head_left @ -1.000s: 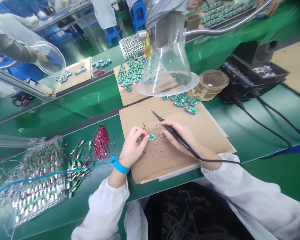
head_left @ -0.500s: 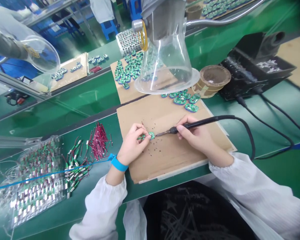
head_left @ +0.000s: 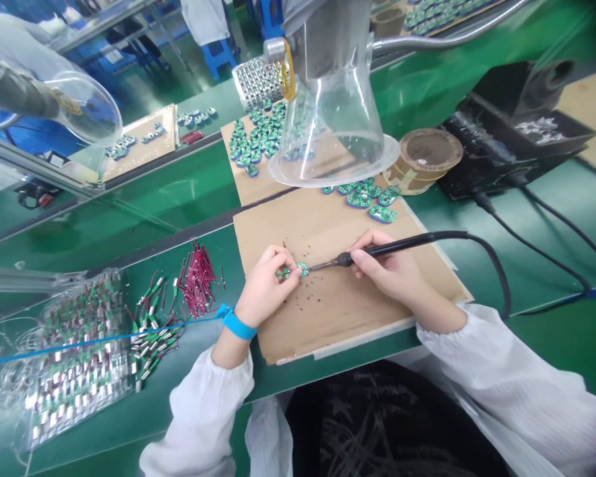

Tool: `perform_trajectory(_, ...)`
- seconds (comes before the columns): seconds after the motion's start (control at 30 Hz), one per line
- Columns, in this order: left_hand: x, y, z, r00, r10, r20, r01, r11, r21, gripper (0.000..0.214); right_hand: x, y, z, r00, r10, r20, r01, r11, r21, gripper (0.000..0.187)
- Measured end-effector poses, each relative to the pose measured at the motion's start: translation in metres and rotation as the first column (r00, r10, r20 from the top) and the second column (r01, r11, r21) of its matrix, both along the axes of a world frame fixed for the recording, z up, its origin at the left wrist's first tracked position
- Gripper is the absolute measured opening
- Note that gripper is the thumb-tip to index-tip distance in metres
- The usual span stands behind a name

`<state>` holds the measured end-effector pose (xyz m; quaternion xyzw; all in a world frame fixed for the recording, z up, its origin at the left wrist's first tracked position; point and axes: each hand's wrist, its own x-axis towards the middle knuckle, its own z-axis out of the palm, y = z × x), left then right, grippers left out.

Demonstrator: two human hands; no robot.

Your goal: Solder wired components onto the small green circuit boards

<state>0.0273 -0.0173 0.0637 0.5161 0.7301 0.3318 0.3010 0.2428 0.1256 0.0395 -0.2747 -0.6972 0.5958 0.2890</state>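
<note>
Currently, the left hand pinches a small green circuit board over a cardboard sheet, while the right hand pinches a soldering iron, its tip just beside the board at 3 o'clock.

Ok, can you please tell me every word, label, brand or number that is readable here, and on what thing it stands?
No word, brand or number can be read.
The green circuit board in the left hand: any print is too small to read.
The black soldering station: no legible marking.
The yellow patch on the clear plastic hood: too blurred to read.
</note>
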Motion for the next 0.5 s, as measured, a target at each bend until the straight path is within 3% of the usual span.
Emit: perform_trajectory(0.5, -0.0067, 0.0054, 0.0005, 0.997, -0.074, -0.031, 0.074, 0.997, 0.002, 0.013, -0.0022, 0.0006, 0.0002, 1.000, -0.004, 0.021, 0.004, 1.000, 0.006, 0.026)
